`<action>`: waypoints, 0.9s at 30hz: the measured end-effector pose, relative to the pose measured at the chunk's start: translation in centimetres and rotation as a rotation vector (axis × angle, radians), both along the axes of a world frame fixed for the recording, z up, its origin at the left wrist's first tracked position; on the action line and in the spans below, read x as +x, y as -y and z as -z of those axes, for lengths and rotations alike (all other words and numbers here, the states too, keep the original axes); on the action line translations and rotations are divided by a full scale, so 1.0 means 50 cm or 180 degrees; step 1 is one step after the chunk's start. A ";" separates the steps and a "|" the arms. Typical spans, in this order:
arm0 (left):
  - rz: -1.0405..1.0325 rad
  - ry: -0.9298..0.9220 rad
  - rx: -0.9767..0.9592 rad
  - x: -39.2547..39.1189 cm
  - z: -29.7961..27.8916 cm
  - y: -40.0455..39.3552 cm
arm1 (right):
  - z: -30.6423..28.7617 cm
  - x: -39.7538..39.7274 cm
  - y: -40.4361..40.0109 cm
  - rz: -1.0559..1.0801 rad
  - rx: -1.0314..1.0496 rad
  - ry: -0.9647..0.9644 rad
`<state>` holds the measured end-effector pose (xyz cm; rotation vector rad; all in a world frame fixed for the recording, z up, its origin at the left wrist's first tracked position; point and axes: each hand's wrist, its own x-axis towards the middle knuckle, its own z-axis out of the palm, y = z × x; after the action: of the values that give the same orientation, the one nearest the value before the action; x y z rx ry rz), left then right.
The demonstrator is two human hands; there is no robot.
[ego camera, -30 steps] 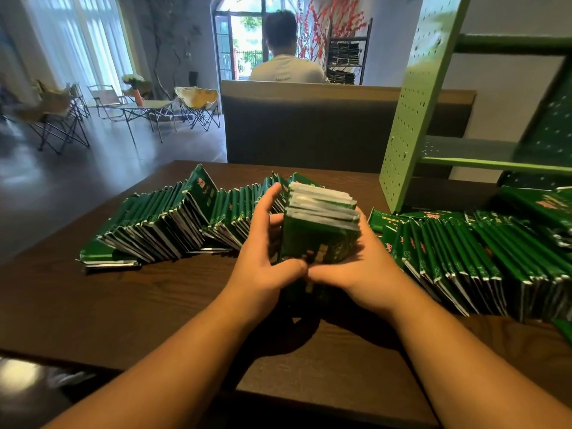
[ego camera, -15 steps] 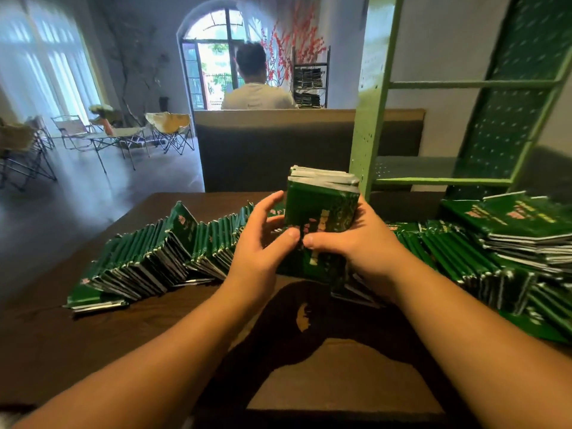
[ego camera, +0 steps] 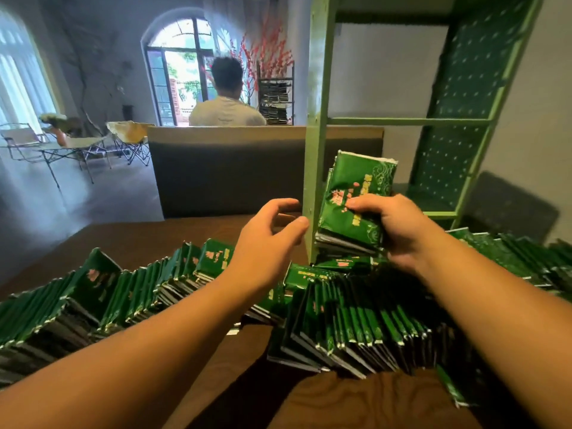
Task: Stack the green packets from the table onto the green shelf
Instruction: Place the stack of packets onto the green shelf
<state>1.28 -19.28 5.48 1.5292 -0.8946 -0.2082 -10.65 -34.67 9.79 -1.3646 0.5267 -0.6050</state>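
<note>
My right hand (ego camera: 399, 230) grips a thick bundle of green packets (ego camera: 356, 199), tilted and raised in front of the lower opening of the green shelf (ego camera: 317, 119). To the left of the shelf's front post, my left hand (ego camera: 269, 239) hovers with its fingers loosely curled and holds nothing. Long rows of green packets lie fanned on the dark wooden table: a left row (ego camera: 102, 292) and a middle row (ego camera: 349, 323). Further packets (ego camera: 526, 252) sit beside the shelf at the right.
The shelf has perforated green side panels (ego camera: 464, 103) and a thin crossbar. Behind the table is a grey bench back (ego camera: 226, 168) with a person seated facing away. Folding chairs and a small table stand far left.
My left hand has let go of the bundle and drawn to the left. My right hand alone has carried the bundle up and right, toward the shelf. The view has moved closer to the shelf.
</note>
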 end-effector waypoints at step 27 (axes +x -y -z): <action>-0.0774 -0.0339 0.0335 0.131 -0.067 0.085 | -0.097 0.204 0.240 -0.0442 -0.0743 -0.1789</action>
<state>7.83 -23.52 8.81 1.6931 -0.6155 -0.1604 -0.43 -46.68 14.63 -1.7874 0.8195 -0.1618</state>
